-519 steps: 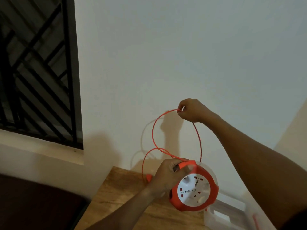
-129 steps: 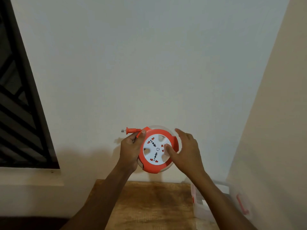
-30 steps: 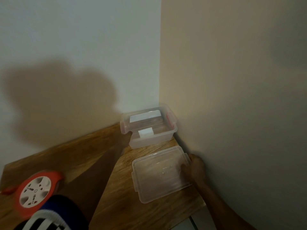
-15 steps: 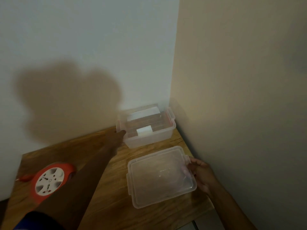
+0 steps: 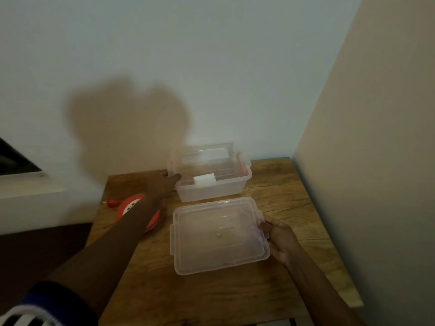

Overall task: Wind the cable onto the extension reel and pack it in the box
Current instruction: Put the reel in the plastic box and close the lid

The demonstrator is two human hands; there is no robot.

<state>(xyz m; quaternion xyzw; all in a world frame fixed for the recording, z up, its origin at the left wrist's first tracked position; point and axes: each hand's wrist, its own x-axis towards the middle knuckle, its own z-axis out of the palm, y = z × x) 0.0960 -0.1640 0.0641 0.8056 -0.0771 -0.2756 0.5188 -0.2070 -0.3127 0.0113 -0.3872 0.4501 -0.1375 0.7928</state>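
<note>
On a wooden bench (image 5: 235,300) set into a corner between two pale walls, three things lie close together. At the back stands a clear plastic box (image 5: 211,182), open, with a red latch on its right end and a white clip on its near rim. Just in front of it lies its clear lid (image 5: 219,234), flat on the wood. To the left sits the orange reel (image 5: 128,207) with its white socket face up, partly hidden under a forearm; its orange plug (image 5: 112,202) pokes out to the left. No loose cable shows, so winding looks finished.

The left hand (image 5: 164,183) reaches across the reel to the box's left end, fingers extended and touching the rim there; whether they hook round it cannot be told. The right hand (image 5: 277,236) grips the lid's right edge, fingers curled round it, the lid resting on the bench.

The step in hand appears to be readying the box: lid off and set aside, box steadied or drawn nearer. The reel is outside the box, on the bench, near its left end.

The next move likely calls for freeing a hand, lifting the reel and lowering it flat into the box with the plug tucked in. Then the lid must be lined up with the rim and the latches pressed shut.
</note>
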